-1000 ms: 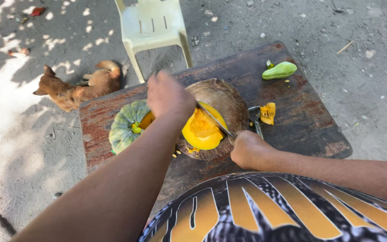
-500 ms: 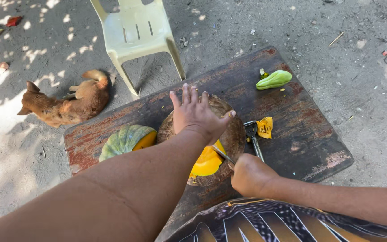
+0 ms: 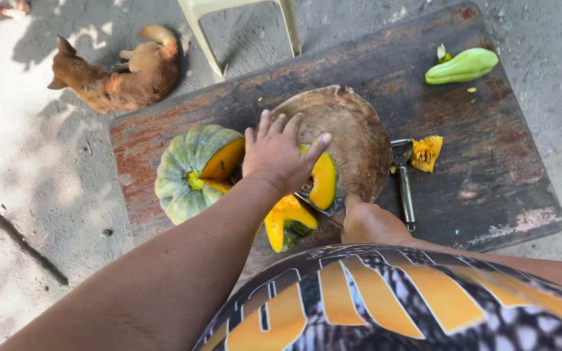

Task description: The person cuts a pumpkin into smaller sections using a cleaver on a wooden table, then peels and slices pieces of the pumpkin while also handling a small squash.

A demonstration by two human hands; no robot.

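Note:
My left hand [image 3: 280,155] lies flat with fingers spread on an orange-fleshed pumpkin wedge [image 3: 324,180] at the near edge of a round wooden cutting board [image 3: 356,127]. A second wedge [image 3: 286,220] has dropped away just below it. My right hand [image 3: 371,223] is closed on a knife handle, and the blade [image 3: 323,209] runs left under the upper wedge. The larger green-skinned pumpkin [image 3: 185,170], with a section cut out, sits left of the board.
The dark, worn wooden table [image 3: 489,162] also carries a metal peeler [image 3: 403,185], a small pumpkin scrap [image 3: 426,153] and a green chayote [image 3: 461,66]. A brown dog [image 3: 115,78] lies on the ground at far left. Pale plastic chair legs [image 3: 242,13] stand behind the table.
The knife has gone through the piece, which now lies as two wedges. My left hand pulled back from the board's middle onto the upper wedge. The camera view shifted closer and left.

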